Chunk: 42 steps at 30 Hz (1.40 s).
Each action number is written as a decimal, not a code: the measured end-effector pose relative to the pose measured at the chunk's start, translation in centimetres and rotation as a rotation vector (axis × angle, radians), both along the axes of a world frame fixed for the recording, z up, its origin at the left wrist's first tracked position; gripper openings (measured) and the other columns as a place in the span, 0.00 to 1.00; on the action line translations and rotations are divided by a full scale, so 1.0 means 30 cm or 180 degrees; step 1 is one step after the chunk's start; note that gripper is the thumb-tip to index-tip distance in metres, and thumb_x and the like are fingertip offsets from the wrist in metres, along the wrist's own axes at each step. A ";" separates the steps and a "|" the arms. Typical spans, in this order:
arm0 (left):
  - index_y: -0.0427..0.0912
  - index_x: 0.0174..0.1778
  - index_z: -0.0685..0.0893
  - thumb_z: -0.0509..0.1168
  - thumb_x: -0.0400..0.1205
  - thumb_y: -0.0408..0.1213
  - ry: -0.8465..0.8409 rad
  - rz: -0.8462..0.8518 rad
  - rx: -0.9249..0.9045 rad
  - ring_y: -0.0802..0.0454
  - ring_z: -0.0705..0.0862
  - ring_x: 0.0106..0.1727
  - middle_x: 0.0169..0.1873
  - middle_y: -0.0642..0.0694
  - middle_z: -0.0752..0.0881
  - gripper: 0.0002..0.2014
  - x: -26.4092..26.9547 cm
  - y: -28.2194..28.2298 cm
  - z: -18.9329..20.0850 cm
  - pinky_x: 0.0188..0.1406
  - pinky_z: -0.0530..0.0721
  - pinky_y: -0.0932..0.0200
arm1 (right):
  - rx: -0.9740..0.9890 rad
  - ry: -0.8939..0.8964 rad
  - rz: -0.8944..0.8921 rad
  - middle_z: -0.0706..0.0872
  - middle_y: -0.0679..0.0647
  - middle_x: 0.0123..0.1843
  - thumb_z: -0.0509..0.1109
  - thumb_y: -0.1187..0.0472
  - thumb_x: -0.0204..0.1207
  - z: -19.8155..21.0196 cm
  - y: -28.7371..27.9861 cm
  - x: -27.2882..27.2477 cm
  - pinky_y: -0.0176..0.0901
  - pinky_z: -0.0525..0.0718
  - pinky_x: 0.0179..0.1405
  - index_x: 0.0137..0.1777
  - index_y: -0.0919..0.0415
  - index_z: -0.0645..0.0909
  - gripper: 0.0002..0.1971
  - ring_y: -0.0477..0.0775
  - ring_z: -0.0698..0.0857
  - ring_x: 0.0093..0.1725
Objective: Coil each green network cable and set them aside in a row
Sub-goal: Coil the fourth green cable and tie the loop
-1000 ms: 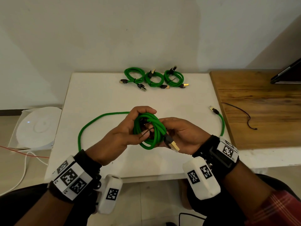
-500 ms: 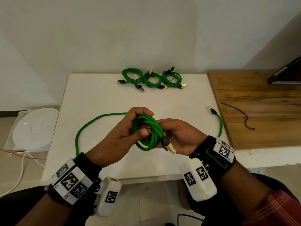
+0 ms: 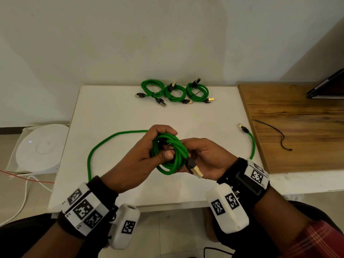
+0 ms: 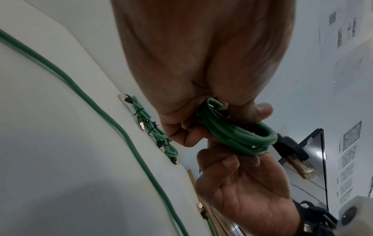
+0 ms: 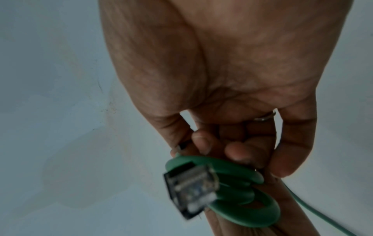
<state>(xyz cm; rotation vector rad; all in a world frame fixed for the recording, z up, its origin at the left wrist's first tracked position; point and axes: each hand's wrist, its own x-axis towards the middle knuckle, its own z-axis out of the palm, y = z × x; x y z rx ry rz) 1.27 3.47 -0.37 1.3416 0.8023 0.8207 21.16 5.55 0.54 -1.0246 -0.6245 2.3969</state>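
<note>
My left hand and right hand both grip a bright green coil, its gold-tipped black plug sticking out.

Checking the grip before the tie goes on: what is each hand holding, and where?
Both hold the coiled green cable: the left hand wraps the coil's left side, and the right hand pinches its right side near the plug.
</note>
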 end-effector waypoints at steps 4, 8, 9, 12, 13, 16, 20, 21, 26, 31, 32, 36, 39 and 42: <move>0.52 0.68 0.77 0.67 0.85 0.43 -0.0026 0.0013 -0.0017 0.54 0.84 0.58 0.55 0.53 0.84 0.15 0.005 -0.005 0.002 0.58 0.83 0.59 | -0.0065 0.0085 0.0027 0.75 0.67 0.59 0.72 0.61 0.69 -0.010 0.004 0.005 0.52 0.87 0.55 0.69 0.66 0.69 0.29 0.57 0.85 0.50; 0.49 0.71 0.75 0.60 0.89 0.33 -0.0019 -0.0046 -0.0039 0.55 0.84 0.56 0.55 0.45 0.83 0.15 0.001 -0.003 -0.005 0.59 0.84 0.60 | -0.0288 0.0203 -0.0084 0.87 0.59 0.45 0.65 0.65 0.74 -0.005 0.001 0.016 0.52 0.85 0.55 0.56 0.69 0.80 0.13 0.52 0.91 0.43; 0.49 0.71 0.76 0.59 0.89 0.31 -0.0028 -0.0044 -0.0059 0.54 0.84 0.56 0.55 0.44 0.83 0.15 0.001 -0.002 -0.006 0.59 0.83 0.60 | -0.0292 0.0210 -0.0091 0.88 0.58 0.43 0.64 0.65 0.74 -0.003 0.000 0.016 0.52 0.85 0.55 0.57 0.68 0.79 0.13 0.52 0.91 0.41; 0.53 0.69 0.77 0.61 0.88 0.32 -0.0008 -0.0003 -0.0088 0.52 0.84 0.58 0.55 0.50 0.84 0.16 0.006 -0.001 -0.004 0.60 0.83 0.59 | -0.0206 0.0104 -0.0060 0.84 0.64 0.51 0.69 0.65 0.71 -0.002 0.002 0.008 0.55 0.82 0.60 0.65 0.67 0.73 0.22 0.55 0.90 0.46; 0.54 0.68 0.78 0.62 0.87 0.33 0.0001 0.0008 -0.0106 0.52 0.84 0.59 0.55 0.52 0.84 0.16 0.007 -0.001 -0.002 0.60 0.83 0.59 | -0.0161 0.0062 -0.0022 0.80 0.66 0.57 0.72 0.63 0.70 -0.003 0.002 0.004 0.57 0.81 0.63 0.67 0.67 0.71 0.26 0.57 0.87 0.50; 0.56 0.67 0.79 0.65 0.86 0.35 0.0008 0.0056 -0.0152 0.49 0.84 0.60 0.55 0.51 0.84 0.15 0.008 -0.004 -0.002 0.60 0.84 0.56 | -0.0148 0.0045 -0.0054 0.71 0.69 0.65 0.73 0.61 0.69 -0.004 0.002 -0.001 0.62 0.76 0.68 0.69 0.67 0.71 0.29 0.60 0.83 0.55; 0.47 0.66 0.78 0.65 0.87 0.39 -0.0058 0.0134 -0.0245 0.52 0.85 0.55 0.51 0.50 0.85 0.12 0.012 -0.014 0.009 0.57 0.85 0.56 | -0.0033 -0.0115 -0.0013 0.69 0.69 0.57 0.76 0.60 0.63 -0.013 0.000 0.002 0.54 0.86 0.56 0.58 0.70 0.80 0.24 0.60 0.83 0.49; 0.43 0.65 0.78 0.63 0.87 0.40 -0.0114 0.0172 -0.0252 0.54 0.85 0.51 0.48 0.51 0.86 0.11 0.014 -0.015 0.015 0.55 0.85 0.59 | 0.0028 -0.0221 0.0017 0.68 0.68 0.53 0.76 0.61 0.62 -0.010 -0.002 0.005 0.53 0.87 0.53 0.51 0.71 0.84 0.19 0.60 0.82 0.47; 0.43 0.61 0.80 0.67 0.86 0.40 -0.0130 0.0242 -0.0240 0.55 0.87 0.48 0.46 0.52 0.86 0.10 0.020 -0.013 0.030 0.50 0.85 0.61 | 0.0073 -0.0384 -0.0016 0.76 0.61 0.40 0.68 0.64 0.69 0.014 -0.003 -0.003 0.51 0.87 0.48 0.45 0.69 0.78 0.08 0.58 0.84 0.43; 0.43 0.60 0.80 0.70 0.85 0.42 -0.0066 0.0355 -0.0210 0.55 0.88 0.48 0.46 0.52 0.87 0.11 0.021 -0.021 0.033 0.47 0.86 0.61 | 0.0055 -0.0393 -0.0015 0.71 0.68 0.49 0.70 0.63 0.68 0.004 -0.004 -0.017 0.54 0.88 0.50 0.59 0.70 0.75 0.20 0.60 0.84 0.45; 0.43 0.59 0.80 0.71 0.84 0.42 -0.0073 0.0402 -0.0190 0.55 0.88 0.46 0.44 0.53 0.87 0.12 0.021 -0.024 0.033 0.46 0.86 0.61 | 0.0080 -0.0407 -0.0010 0.73 0.67 0.45 0.70 0.63 0.67 0.004 -0.006 -0.018 0.52 0.88 0.47 0.54 0.71 0.78 0.17 0.59 0.84 0.43; 0.43 0.55 0.81 0.75 0.80 0.42 -0.0032 0.0636 -0.0120 0.55 0.85 0.42 0.42 0.53 0.85 0.13 0.028 -0.022 0.028 0.42 0.85 0.62 | 0.0475 -0.0574 0.0078 0.77 0.58 0.31 0.67 0.62 0.69 0.021 -0.009 -0.015 0.45 0.86 0.38 0.32 0.64 0.86 0.10 0.54 0.85 0.33; 0.44 0.54 0.82 0.73 0.80 0.42 -0.0063 0.0791 -0.0217 0.56 0.85 0.40 0.40 0.52 0.86 0.10 0.026 -0.016 0.030 0.39 0.85 0.63 | 0.0625 -0.0522 0.0010 0.78 0.59 0.35 0.68 0.64 0.74 0.017 0.008 -0.005 0.48 0.84 0.45 0.45 0.70 0.84 0.08 0.55 0.79 0.37; 0.47 0.54 0.83 0.74 0.80 0.46 -0.0197 0.0893 -0.0387 0.53 0.86 0.41 0.42 0.48 0.86 0.12 0.015 -0.009 0.033 0.42 0.85 0.59 | 0.0735 -0.0338 -0.0104 0.82 0.63 0.44 0.70 0.63 0.81 0.005 0.020 0.005 0.48 0.85 0.50 0.56 0.77 0.84 0.14 0.54 0.80 0.41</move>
